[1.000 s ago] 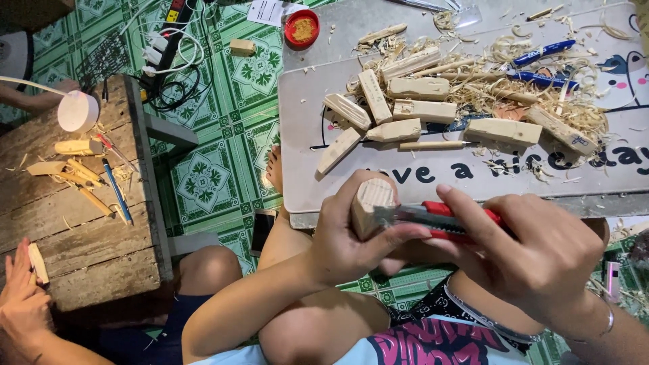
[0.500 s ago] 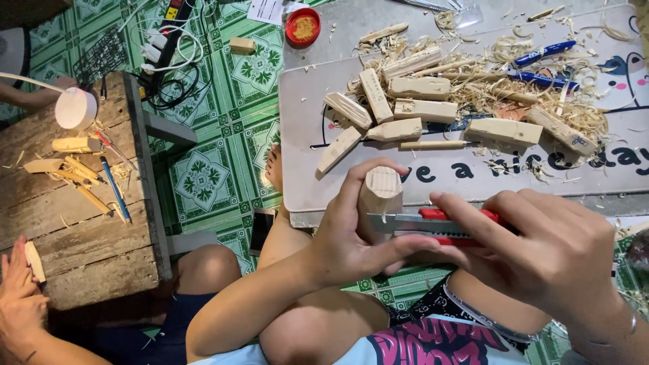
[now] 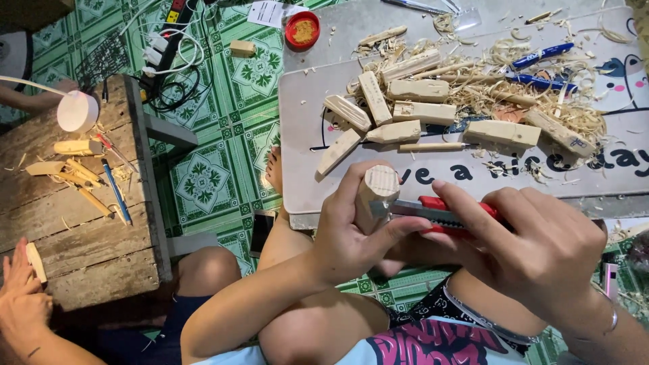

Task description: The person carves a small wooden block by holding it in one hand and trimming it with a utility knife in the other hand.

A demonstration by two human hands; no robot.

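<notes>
While the left hand [image 3: 351, 236] clenches its grip around a short round peg of pale wood [image 3: 376, 196], the peg stands nearly upright, its flat end facing up. To the right of it, touching its side, lies the steel blade of a red utility knife [image 3: 443, 213], whose long axis runs left to right. The right hand [image 3: 541, 257] grasps the knife handle firmly. Both are held near, above the lap, in front of the grey tabletop [image 3: 304, 135] with carved wooden pieces [image 3: 419, 91].

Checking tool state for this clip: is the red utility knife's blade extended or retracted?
Extended: a bare metal blade juts from the red utility knife in the right hand against the round wooden block.
</notes>
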